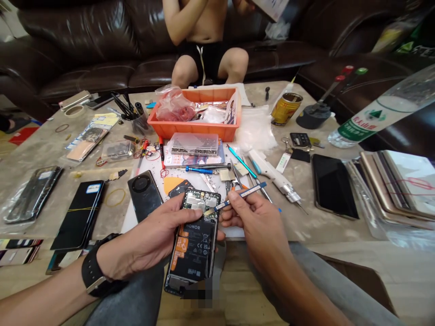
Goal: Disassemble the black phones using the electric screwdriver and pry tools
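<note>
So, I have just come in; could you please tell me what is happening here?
The left hand holds an opened phone, its battery and circuit board showing. The right hand grips a slim blue tool, its tip at the board near the left thumb; whether it touches is hard to tell. Beyond, an orange bin stands on the cluttered table. Across from it, another person sits on the sofa.

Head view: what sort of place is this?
Likely a living room used for phone repair: a brown sofa sits beyond a table strewn with tools, and the left hand holds an opened phone.
</note>
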Tool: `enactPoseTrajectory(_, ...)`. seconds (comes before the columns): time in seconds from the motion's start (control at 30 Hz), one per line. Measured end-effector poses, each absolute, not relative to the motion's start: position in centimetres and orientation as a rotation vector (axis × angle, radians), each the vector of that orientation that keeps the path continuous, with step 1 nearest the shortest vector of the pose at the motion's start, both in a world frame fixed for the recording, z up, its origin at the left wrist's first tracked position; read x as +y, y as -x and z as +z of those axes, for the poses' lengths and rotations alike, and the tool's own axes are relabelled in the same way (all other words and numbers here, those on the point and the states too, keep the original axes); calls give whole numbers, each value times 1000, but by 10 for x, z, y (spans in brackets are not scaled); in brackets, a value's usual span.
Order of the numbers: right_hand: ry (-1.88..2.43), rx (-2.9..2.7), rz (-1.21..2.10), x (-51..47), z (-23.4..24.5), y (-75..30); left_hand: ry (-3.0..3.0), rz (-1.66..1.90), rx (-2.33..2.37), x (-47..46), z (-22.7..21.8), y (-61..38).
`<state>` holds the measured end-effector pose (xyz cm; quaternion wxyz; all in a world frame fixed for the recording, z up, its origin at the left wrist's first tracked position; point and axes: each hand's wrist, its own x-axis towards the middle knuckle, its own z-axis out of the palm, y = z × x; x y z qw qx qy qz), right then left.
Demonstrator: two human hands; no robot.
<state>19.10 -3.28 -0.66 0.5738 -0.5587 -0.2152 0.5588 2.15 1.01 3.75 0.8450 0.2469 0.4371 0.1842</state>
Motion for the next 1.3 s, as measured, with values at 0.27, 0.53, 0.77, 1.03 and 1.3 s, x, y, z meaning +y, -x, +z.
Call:
enactPoseTrajectory(0.27,1364,-577,1212,-33,-3,-195,-556,423,900,10,38,-21)
enactPoseTrajectory(0.53,1458,-789,1084,-35,9,-206,-548,431,913,11,41,-19)
enactPoseTrajectory(0.77,1430,-772,1144,-32,6,-208,-546,416,913,11,41,-20)
enactPoseTrajectory(1.03,1408,-640,1252,-28,4,-206,-554,419,947,10,42,-20)
enactPoseTrajectory(1.3,1334,-501,1381,-28,-3,-207,-585,392,931,9,42,-18)
